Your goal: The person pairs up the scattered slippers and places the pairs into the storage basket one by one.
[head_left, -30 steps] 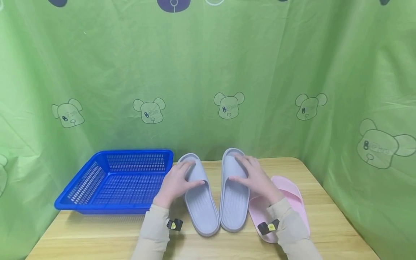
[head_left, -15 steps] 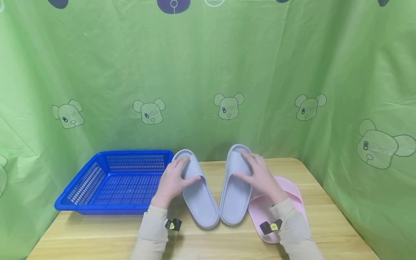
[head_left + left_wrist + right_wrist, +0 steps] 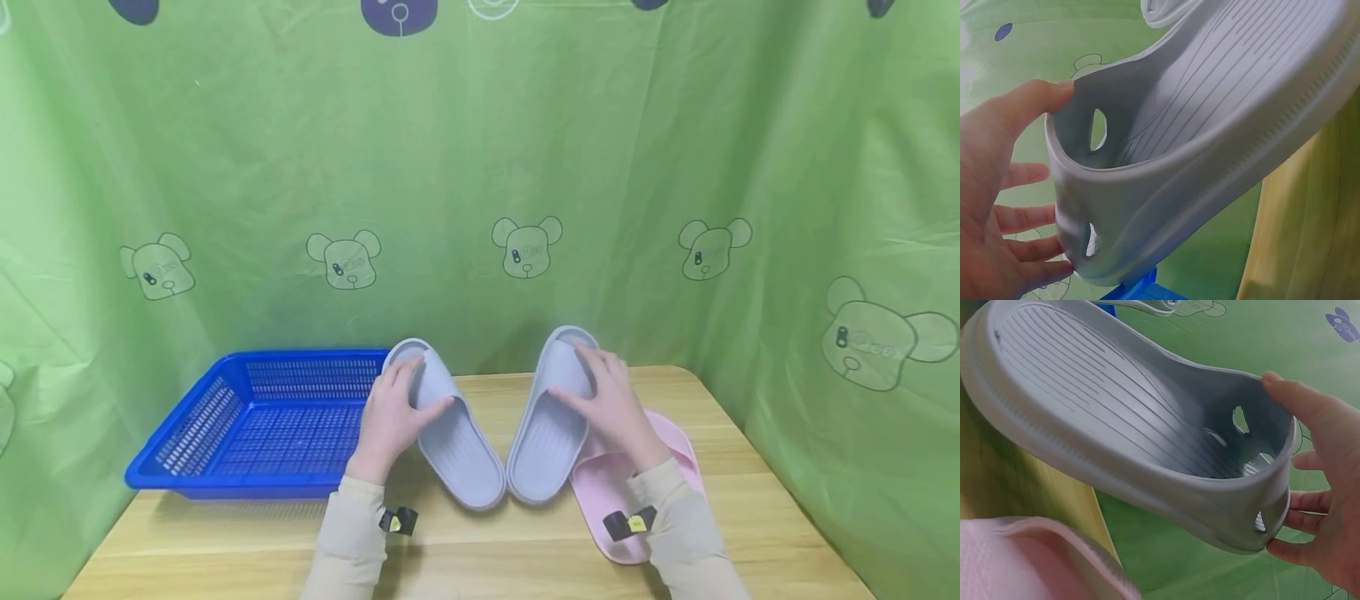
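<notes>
A grey slipper [image 3: 459, 454] is held by my left hand [image 3: 390, 421], thumb at the strap's opening edge and fingers along its outer side. My right hand [image 3: 611, 408] grips the matching grey slipper [image 3: 551, 442] the same way. Both slippers tilt with toes up and spread apart, heels close together. Whether the heels touch the table cannot be told. In the left wrist view, thumb and fingertips press the strap [image 3: 1129, 194] from both sides; the right wrist view shows the same on the other strap [image 3: 1241, 494]. Below my right forearm lies a pink slipper [image 3: 603, 496], partly covered.
A blue plastic basket [image 3: 247, 485] with mesh sides stands at the left, close to my left hand. The wooden table [image 3: 480, 567] ends at a green curtain [image 3: 450, 150] printed with bear heads, which hangs behind and at both sides.
Both hands have moved apart and slightly upward with the grey slippers. Their toe ends have spread outward and risen, while the heels have stayed close together. Basket and pink slipper have stayed put.
</notes>
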The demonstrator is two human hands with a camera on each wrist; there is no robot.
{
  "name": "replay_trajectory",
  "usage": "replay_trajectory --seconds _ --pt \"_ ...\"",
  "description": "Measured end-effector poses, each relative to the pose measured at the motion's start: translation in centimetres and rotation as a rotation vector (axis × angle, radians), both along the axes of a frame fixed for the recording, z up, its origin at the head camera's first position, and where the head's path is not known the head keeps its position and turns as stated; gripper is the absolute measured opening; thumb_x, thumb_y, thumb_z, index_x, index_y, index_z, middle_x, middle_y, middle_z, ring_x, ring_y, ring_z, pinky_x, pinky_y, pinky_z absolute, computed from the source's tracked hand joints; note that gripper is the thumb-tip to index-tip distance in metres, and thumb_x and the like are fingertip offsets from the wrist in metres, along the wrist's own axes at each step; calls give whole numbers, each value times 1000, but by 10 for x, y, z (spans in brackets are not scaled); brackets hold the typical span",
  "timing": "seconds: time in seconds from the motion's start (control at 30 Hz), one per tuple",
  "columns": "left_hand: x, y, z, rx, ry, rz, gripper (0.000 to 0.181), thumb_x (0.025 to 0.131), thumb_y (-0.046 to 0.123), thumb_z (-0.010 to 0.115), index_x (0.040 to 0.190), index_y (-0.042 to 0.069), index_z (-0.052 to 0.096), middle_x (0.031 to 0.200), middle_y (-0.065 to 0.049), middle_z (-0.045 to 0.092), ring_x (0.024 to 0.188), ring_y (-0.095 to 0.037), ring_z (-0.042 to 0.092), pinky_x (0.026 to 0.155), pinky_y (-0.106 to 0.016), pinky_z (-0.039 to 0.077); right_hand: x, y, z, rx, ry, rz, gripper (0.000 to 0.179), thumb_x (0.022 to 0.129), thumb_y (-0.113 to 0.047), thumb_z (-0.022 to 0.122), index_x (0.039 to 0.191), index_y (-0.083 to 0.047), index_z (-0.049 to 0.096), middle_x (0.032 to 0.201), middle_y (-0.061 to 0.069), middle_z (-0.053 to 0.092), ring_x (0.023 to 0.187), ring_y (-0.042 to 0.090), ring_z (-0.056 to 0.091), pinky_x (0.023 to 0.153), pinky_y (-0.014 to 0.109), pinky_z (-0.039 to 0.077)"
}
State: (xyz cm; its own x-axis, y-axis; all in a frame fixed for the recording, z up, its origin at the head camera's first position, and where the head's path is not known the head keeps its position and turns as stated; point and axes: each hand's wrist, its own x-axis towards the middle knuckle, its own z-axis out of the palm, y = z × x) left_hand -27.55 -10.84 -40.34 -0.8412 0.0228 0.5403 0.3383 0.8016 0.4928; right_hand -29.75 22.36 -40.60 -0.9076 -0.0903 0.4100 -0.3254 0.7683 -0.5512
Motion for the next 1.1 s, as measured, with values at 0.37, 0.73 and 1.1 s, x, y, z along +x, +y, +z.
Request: replay_trajectory --seconds 0.37,0.73,1.1 --pt "1 -7 3 114 72 89 78 73 53 79 135 12 56 132 -14 59 114 -38 58 96 -52 50 -1 12 4 -71 27 -117 97 78 -65 68 153 -17 29 147 25 35 129 43 36 92 69 45" --pt "4 -17 10 241 76 151 77 74 52 79 135 12 55 131 -16 57 117 -37 57 97 -52 50 2 12 6 -120 14 -186 98 79 -65 66 153 -13 28 145 28 35 125 44 39 92 69 45" --pt "5 -19 12 255 17 196 85 70 62 77 135 13 53 127 -17 56 110 -37 58 91 -50 52 0 9 3 -115 -9 -221 97 80 -67 64 153 -14 28 136 30 40 116 44 45 86 65 49"
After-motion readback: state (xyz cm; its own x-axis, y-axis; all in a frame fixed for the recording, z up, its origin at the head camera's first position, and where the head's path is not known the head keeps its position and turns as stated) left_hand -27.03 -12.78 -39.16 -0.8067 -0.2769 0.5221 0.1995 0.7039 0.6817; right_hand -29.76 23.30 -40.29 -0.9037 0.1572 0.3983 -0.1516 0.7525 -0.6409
